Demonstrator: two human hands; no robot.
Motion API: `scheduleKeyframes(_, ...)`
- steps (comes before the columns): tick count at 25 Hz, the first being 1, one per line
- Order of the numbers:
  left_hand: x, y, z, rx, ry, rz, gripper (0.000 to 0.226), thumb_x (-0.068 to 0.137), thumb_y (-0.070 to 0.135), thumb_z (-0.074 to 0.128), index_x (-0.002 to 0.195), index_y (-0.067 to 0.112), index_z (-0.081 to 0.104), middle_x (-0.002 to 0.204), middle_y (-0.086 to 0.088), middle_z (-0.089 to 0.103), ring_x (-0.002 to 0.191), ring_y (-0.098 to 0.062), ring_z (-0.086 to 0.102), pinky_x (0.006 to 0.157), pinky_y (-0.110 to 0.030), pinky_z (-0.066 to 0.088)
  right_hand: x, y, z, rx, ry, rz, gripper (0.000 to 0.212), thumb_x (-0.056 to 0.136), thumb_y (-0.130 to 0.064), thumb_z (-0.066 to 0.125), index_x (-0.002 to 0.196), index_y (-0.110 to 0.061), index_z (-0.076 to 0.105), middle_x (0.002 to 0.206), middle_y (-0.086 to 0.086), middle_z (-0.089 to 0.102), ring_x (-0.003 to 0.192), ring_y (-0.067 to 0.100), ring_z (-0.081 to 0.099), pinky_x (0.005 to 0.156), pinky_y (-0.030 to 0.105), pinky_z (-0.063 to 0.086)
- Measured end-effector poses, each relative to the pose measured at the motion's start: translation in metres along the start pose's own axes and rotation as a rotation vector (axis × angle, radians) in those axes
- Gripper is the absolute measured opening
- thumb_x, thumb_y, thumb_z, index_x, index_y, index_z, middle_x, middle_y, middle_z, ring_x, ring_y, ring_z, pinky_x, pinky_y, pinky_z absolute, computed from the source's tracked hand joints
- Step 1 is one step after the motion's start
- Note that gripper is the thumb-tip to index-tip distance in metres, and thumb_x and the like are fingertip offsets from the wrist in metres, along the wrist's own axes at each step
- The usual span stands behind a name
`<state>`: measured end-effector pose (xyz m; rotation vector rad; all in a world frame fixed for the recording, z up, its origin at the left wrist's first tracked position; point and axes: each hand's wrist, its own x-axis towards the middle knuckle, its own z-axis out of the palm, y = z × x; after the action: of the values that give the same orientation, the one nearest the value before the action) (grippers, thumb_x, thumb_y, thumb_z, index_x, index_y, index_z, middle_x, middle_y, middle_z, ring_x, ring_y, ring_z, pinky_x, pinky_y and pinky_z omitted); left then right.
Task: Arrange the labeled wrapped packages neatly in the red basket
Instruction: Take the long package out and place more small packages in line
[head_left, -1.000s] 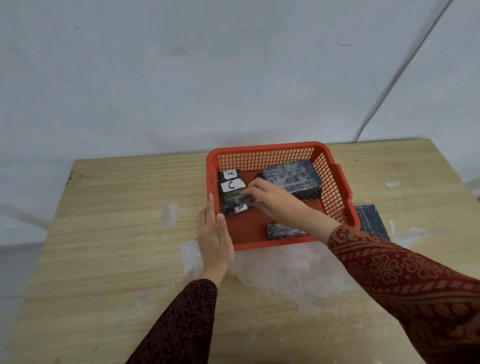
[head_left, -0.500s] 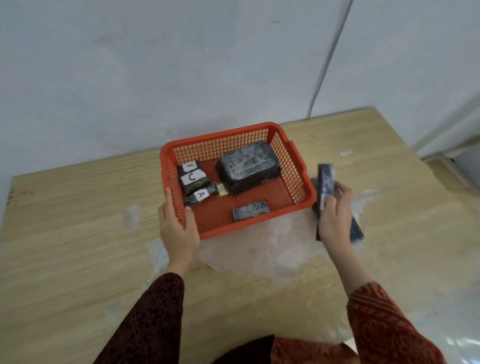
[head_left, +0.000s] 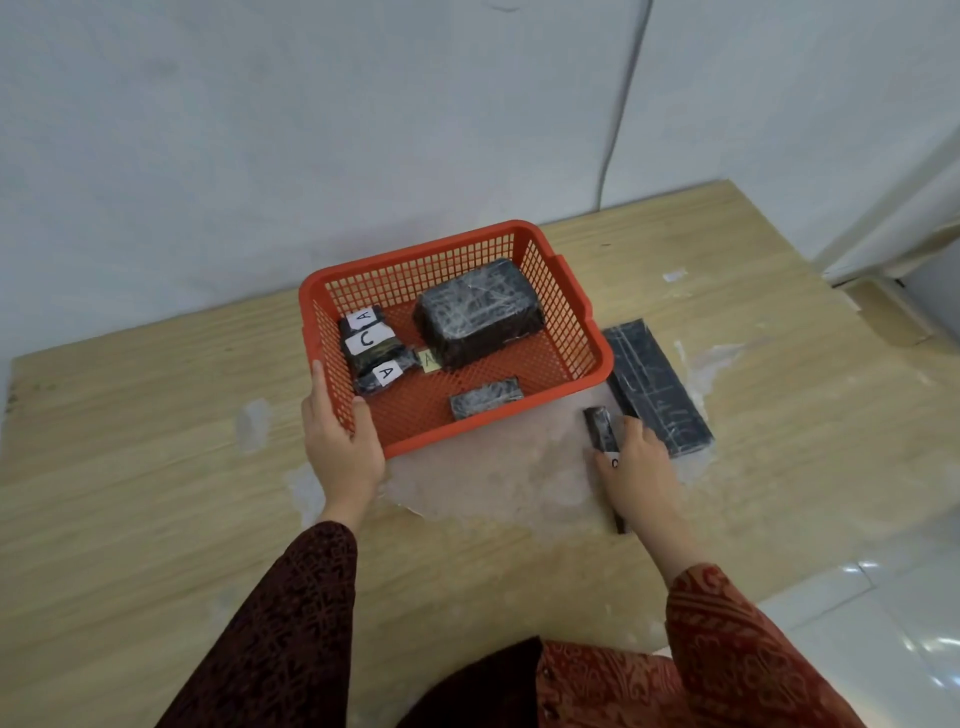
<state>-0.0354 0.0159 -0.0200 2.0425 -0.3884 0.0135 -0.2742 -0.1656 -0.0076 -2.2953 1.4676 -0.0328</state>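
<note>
Both hands bare: left hand (head_left: 340, 447), right hand (head_left: 640, 467). Long patterned fabric sleeves to the wrists: left sleeve (head_left: 280, 629) dark maroon, right sleeve (head_left: 748, 654) brighter red-orange with floral print. Matching garment front (head_left: 597, 686) with small buttons.

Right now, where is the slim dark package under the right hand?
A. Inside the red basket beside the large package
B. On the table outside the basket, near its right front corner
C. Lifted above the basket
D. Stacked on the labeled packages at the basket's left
B: the slim package lies on the table under the right hand, outside the red basket.
</note>
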Motion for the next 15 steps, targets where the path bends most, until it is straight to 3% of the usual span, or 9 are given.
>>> scheduleKeyframes(3, 0.000, 0.002, 0.000, 0.005, -0.001, 0.000, 0.058, 0.095, 0.022, 0.045, 0.149, 0.023, 0.024, 0.125, -0.008, 0.051, 0.111, -0.015, 0.048, 0.097, -0.039, 0.044, 0.008, -0.024, -0.025, 0.182, 0.224, -0.289, 0.029, 0.089, -0.018, 0.061, 0.115, -0.005, 0.056, 0.110, 0.013, 0.061, 0.103, 0.028, 0.057, 0.083, 0.031, 0.045)
scheduleKeyframes(5, 0.000, 0.001, -0.001, 0.006, -0.001, -0.005, 0.058, 0.095, 0.021, 0.045, 0.149, 0.023, 0.024, 0.125, -0.007, 0.050, 0.108, -0.010, 0.047, 0.095, -0.035, 0.044, 0.026, -0.057, -0.038, 0.262, 0.269, -0.536, 0.018, 0.087, -0.011, 0.062, 0.105, -0.008, 0.061, 0.102, 0.007, 0.062, 0.097, 0.019, 0.056, 0.082, 0.025, 0.042)
scheduleKeyframes(7, -0.001, 0.002, -0.001, 0.007, -0.003, -0.006, 0.058, 0.095, 0.020, 0.045, 0.149, 0.023, 0.024, 0.123, -0.006, 0.050, 0.104, -0.007, 0.045, 0.091, -0.030, 0.042, 0.050, -0.096, -0.040, 0.170, 0.096, -0.759, 0.015, 0.086, -0.007, 0.062, 0.099, -0.011, 0.068, 0.099, 0.006, 0.063, 0.095, 0.021, 0.055, 0.081, 0.029, 0.045)
scheduleKeyframes(9, -0.001, 0.003, -0.002, -0.002, -0.008, -0.016, 0.058, 0.096, 0.019, 0.045, 0.149, 0.023, 0.024, 0.120, -0.007, 0.050, 0.101, -0.007, 0.045, 0.088, -0.028, 0.041, 0.071, -0.130, -0.030, -0.161, -0.263, -0.947, 0.021, 0.087, -0.005, 0.058, 0.100, -0.015, 0.072, 0.103, 0.008, 0.064, 0.100, 0.025, 0.055, 0.084, 0.037, 0.048)
scheduleKeyframes(11, 0.000, 0.004, -0.001, -0.007, -0.014, -0.029, 0.057, 0.096, 0.018, 0.044, 0.149, 0.024, 0.024, 0.118, -0.006, 0.050, 0.098, -0.007, 0.045, 0.084, -0.026, 0.040, 0.086, -0.147, -0.018, -0.447, -0.527, -1.012, 0.024, 0.085, -0.005, 0.060, 0.102, -0.017, 0.072, 0.108, 0.006, 0.064, 0.102, 0.024, 0.057, 0.083, 0.033, 0.048)
scheduleKeyframes(13, 0.000, 0.005, -0.001, -0.006, -0.013, -0.035, 0.057, 0.096, 0.017, 0.044, 0.149, 0.024, 0.025, 0.117, -0.005, 0.051, 0.097, -0.006, 0.045, 0.082, -0.024, 0.039, 0.095, -0.152, -0.010, -0.537, -0.610, -1.044, 0.024, 0.083, -0.005, 0.064, 0.103, -0.017, 0.068, 0.110, 0.005, 0.062, 0.098, 0.024, 0.059, 0.075, 0.029, 0.044)
scheduleKeyframes(15, 0.000, 0.004, -0.002, -0.012, -0.001, -0.033, 0.056, 0.096, 0.015, 0.044, 0.149, 0.023, 0.026, 0.117, -0.004, 0.051, 0.097, -0.006, 0.046, 0.083, -0.023, 0.040, 0.098, -0.155, -0.004, -0.589, -0.604, -1.085, 0.030, 0.081, -0.002, 0.064, 0.108, -0.015, 0.059, 0.113, 0.007, 0.058, 0.099, 0.027, 0.058, 0.077, 0.033, 0.046)
